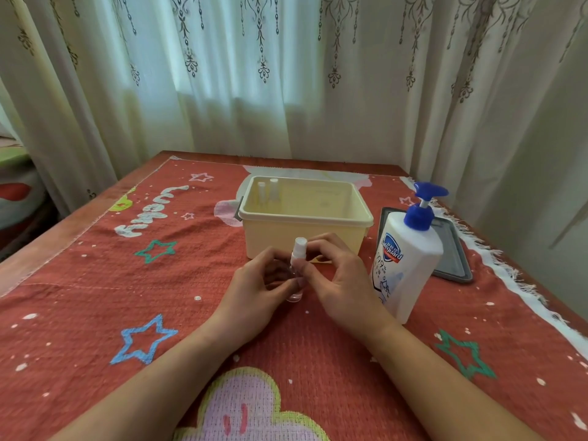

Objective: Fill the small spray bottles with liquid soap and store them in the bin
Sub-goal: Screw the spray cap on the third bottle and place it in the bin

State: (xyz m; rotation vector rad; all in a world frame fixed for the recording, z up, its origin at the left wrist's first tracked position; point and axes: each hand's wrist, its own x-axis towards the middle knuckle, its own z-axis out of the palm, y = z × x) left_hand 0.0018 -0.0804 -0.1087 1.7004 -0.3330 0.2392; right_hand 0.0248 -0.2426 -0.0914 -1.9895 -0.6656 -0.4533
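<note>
So the small spray bottle (297, 261) is in the middle of the table, just in front of the near wall of the cream bin (305, 218). It's standing upright, long axis vertical, white cap pointing up and tilted a bit toward the far side. Can't tell if its base sits on the red star cloth (159, 281) or hangs just above it.

Both hands are on it. The left hand (254, 288) has its fingers curled around the clear body from the left. The right hand (340, 278) pinches it from the right, thumb pressed on the body and the other fingers curled up by the spray head.

Inside the bin, at the far left corner, two more little bottles (262, 190) stand upright side by side, caps up.

The big white soap bottle (407, 268) is just right of the right hand, upright but leaning slightly, with the spout of its blue pump pointing roughly right. Behind it a grey tray (455, 249) lies flat near the right edge. Patterned curtains (286, 74) hang along the far side.
</note>
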